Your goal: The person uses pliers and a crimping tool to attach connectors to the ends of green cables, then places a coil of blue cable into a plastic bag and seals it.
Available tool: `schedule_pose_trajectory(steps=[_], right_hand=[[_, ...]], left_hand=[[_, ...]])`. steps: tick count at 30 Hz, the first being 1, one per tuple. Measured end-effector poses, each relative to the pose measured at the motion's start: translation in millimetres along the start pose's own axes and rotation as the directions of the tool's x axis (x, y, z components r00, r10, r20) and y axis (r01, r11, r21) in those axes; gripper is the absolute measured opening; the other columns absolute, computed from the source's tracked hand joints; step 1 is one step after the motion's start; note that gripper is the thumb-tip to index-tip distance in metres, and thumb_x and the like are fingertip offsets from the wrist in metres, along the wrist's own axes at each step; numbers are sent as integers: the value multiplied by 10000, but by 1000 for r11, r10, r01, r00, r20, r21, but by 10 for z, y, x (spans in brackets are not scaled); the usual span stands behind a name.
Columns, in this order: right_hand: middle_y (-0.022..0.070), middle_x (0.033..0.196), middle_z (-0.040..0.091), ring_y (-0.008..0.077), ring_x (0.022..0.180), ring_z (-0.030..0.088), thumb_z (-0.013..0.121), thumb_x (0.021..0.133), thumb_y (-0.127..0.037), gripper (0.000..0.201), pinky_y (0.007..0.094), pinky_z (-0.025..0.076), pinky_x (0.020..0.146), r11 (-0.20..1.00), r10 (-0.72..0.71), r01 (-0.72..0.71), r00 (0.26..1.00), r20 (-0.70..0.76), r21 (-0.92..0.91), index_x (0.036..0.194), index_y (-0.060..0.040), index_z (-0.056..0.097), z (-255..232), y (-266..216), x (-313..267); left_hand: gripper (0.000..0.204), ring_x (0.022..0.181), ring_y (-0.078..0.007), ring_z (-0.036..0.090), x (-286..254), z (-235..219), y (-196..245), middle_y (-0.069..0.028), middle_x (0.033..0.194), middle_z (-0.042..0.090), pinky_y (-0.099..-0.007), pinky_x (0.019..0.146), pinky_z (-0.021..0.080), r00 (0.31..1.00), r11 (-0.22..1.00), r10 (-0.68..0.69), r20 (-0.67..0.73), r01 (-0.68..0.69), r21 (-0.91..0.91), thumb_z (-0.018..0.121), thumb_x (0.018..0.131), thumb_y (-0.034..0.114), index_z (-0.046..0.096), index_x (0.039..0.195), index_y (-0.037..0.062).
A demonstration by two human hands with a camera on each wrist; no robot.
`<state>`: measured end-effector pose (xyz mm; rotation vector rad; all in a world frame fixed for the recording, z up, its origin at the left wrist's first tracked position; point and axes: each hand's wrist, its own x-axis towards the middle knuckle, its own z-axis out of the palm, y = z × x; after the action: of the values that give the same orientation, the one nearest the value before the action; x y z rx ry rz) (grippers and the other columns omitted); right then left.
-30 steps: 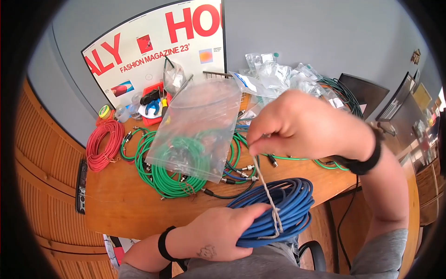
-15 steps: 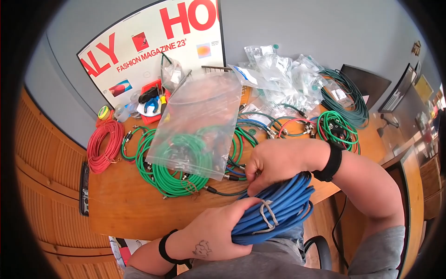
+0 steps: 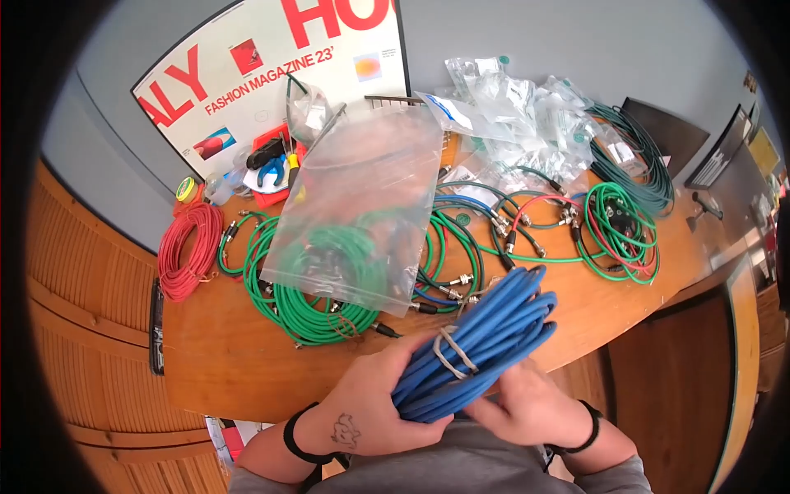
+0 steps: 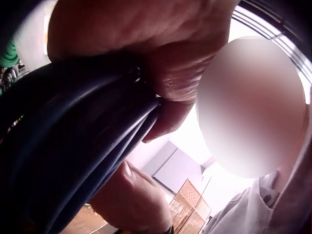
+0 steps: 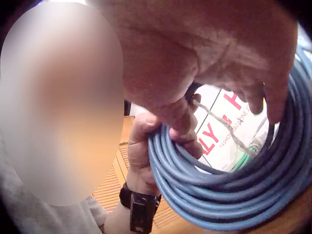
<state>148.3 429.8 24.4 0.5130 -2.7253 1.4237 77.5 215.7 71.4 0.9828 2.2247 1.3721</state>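
A coil of blue cable (image 3: 485, 337) is held up over the desk's front edge. My left hand (image 3: 366, 395) grips its near left side, thumb on top and fingers beneath. A pale string (image 3: 453, 356) wraps the bundle there; in the right wrist view its loose length (image 5: 222, 122) hangs across the coil's opening. My right hand (image 3: 535, 407) is at the coil's underside, close to the left hand. In the right wrist view its fingers (image 5: 275, 105) are spread and reach down at the ring's inner side.
On the wooden desk (image 3: 239, 370) lie a green cable coil (image 3: 329, 325) under a clear zip bag (image 3: 362, 181), a red coil (image 3: 189, 251) and short cables with connectors. Crumpled plastic bags (image 3: 510, 115), a dark green coil (image 3: 634, 156) and a red tray (image 3: 267, 198) stand farther back.
My right hand lets go of the string above the coil and moves from the far side down to the underside. The left hand keeps its grip as the coil tilts up.
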Motion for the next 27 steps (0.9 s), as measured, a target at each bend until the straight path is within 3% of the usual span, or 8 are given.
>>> schedule_pose_trajectory(steps=[3,5,9,10,15,18,22,27], right_hand=[[197,1065,621,401,1019,584,660,836,-82,331,419,465,908,994,-40,44,998,-51,98,1146,-4,574,84,-25,137],[177,1076,642,347,1024,605,640,833,-32,273,398,467,904,913,-52,107,988,-148,393,1105,-11,620,173,-23,186],[129,960,683,277,862,661,553,887,21,197,342,513,785,794,171,-162,984,41,586,1052,-17,654,63,-83,102],[114,866,687,253,756,668,557,910,-6,148,325,519,692,872,82,-32,993,-82,488,1017,-19,658,74,-86,133],[106,776,676,258,699,665,595,914,-67,102,330,503,626,979,83,-76,996,-30,189,983,-23,657,-170,-225,165],[111,770,677,268,691,664,602,913,-82,104,332,499,611,967,105,-101,994,-3,233,978,-24,659,-221,-271,179],[115,775,685,271,671,665,616,903,-84,124,315,498,598,971,27,-19,999,-32,238,1000,-24,663,-184,-223,183],[130,665,619,283,571,608,621,901,-91,94,341,451,522,960,34,5,991,-133,280,845,-16,628,-113,-114,206]], left_hand=[[807,1003,-289,670,6,-18,65,-187,1128,646,-365,866,523,994,989,-110,22,111,-92,807,685,208,423,1361,-6],[804,993,-289,672,-23,-9,40,-182,1116,650,-368,866,523,995,993,-94,16,95,-66,803,690,205,420,1365,-3],[815,1032,-304,645,-46,-62,72,-186,1143,622,-381,895,507,996,996,-87,0,87,2,791,697,189,401,1389,10],[815,1032,-304,645,-47,-54,36,-186,1143,622,-381,895,507,996,996,-89,-11,89,-2,791,697,189,401,1389,10],[777,1115,-306,564,59,17,-36,-199,1244,527,-373,951,464,923,971,237,-304,-232,53,792,736,196,419,1395,23],[560,1043,-235,606,137,-209,-23,-158,1191,582,-339,905,488,871,893,449,-198,-436,108,747,779,115,545,1285,-15],[265,884,-251,643,262,-362,75,-121,1058,642,-320,737,528,884,874,456,-105,-423,240,694,801,30,695,1066,40],[206,872,-258,646,247,-464,227,-99,1008,641,-337,719,532,893,770,449,3,-389,505,704,777,13,675,978,49]])
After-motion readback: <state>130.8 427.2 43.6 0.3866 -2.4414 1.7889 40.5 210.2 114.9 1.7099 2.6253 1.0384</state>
